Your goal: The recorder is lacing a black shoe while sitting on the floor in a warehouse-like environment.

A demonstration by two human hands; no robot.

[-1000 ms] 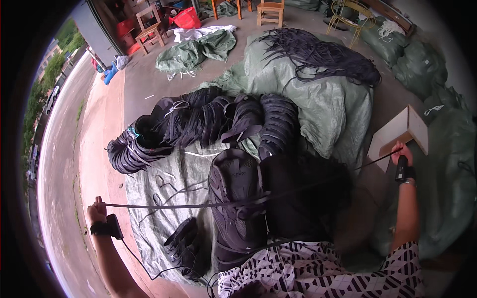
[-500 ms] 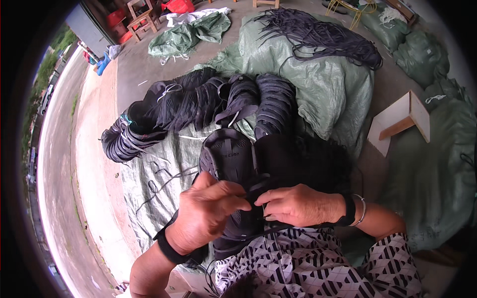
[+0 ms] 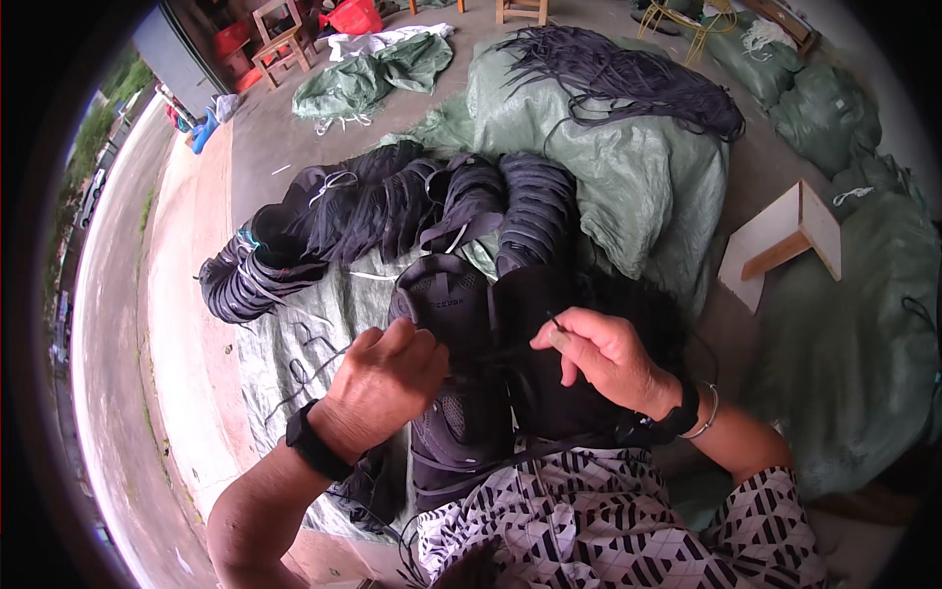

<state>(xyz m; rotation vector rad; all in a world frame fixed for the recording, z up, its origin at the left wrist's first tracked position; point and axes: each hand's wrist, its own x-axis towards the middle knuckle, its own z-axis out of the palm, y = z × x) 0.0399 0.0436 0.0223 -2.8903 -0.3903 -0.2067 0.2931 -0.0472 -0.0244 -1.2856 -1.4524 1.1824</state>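
Note:
Before me on my lap lies a pair of black shoe uppers, the left upper (image 3: pixel 453 304) with its rounded collar pointing away and the right upper (image 3: pixel 535 299) beside it. My left hand (image 3: pixel 385 381) is a closed fist over the left edge of the pair; what its fingers grip is hidden. Held over the right upper, my right hand (image 3: pixel 610 361) pinches a thin black lace (image 3: pixel 554 321) between thumb and forefinger, its dark tip sticking out. Between the hands, dark cords cross the uppers, hard to tell apart from the black material.
Bundles of stacked black uppers (image 3: pixel 373 201) lie beyond on a green woven sheet (image 3: pixel 294 378). A heap of dark laces (image 3: pixel 628 83) tops a green sack (image 3: pixel 648 187). At right stand a small wooden stand (image 3: pixel 785 240) and full green sacks (image 3: pixel 844 344). A wooden chair (image 3: pixel 280 44) stands far left.
My hands have moved apart: the left outward to the left, the right up and to the right, with the lace tip now showing in its pinch. The uppers stay nearly in place.

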